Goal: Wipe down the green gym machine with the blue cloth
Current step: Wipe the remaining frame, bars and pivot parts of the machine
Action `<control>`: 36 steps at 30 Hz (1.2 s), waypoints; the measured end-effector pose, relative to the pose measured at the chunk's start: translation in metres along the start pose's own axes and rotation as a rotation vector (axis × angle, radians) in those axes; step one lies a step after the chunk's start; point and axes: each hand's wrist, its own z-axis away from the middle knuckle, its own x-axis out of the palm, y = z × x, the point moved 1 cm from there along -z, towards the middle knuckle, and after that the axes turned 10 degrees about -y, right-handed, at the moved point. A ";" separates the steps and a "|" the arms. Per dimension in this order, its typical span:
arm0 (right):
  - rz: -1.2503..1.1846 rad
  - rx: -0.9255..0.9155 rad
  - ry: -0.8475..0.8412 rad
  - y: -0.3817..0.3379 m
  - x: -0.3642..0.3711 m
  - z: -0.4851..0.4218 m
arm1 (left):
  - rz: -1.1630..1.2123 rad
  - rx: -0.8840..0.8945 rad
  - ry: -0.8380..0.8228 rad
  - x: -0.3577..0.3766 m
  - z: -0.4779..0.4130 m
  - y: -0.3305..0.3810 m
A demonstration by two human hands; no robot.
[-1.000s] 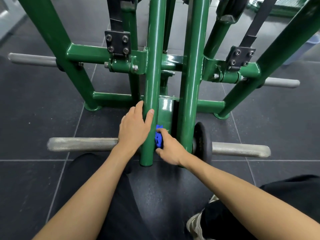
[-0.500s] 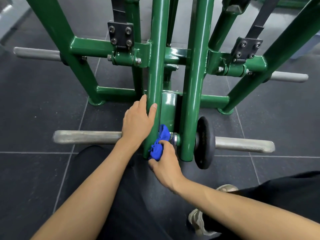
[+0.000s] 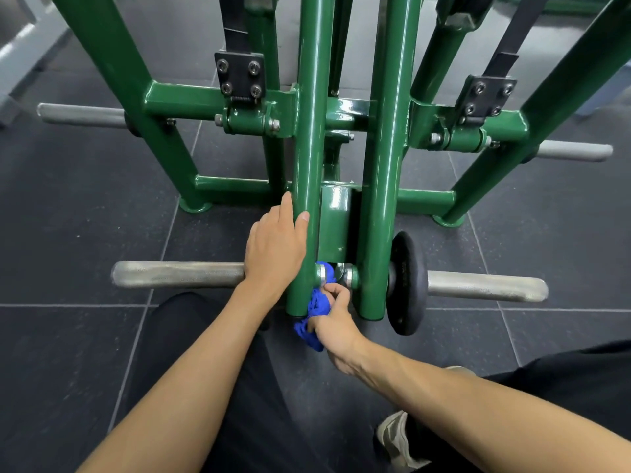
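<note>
The green gym machine [image 3: 382,138] fills the upper view, with two upright green tubes side by side in the middle. My left hand [image 3: 273,250] grips the left tube low down, thumb across its front. My right hand [image 3: 333,322] pinches the bunched blue cloth [image 3: 316,314] at the foot of that tube. The cloth's top end reaches the silver axle joint between the two tubes, and its tail hangs below my fingers.
A silver bar [image 3: 177,274] sticks out left of the tubes and another bar [image 3: 485,286] to the right, carrying a black weight plate [image 3: 408,285]. Dark rubber floor tiles [image 3: 68,216] surround the frame. My black-trousered legs and one shoe [image 3: 396,438] are below.
My right hand has slid the cloth down from between the two tubes to the foot of the left tube. My left hand stays gripping the left tube.
</note>
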 end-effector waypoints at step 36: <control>0.621 -0.468 0.100 0.003 -0.007 -0.015 | 0.125 0.024 -0.006 0.001 -0.004 -0.013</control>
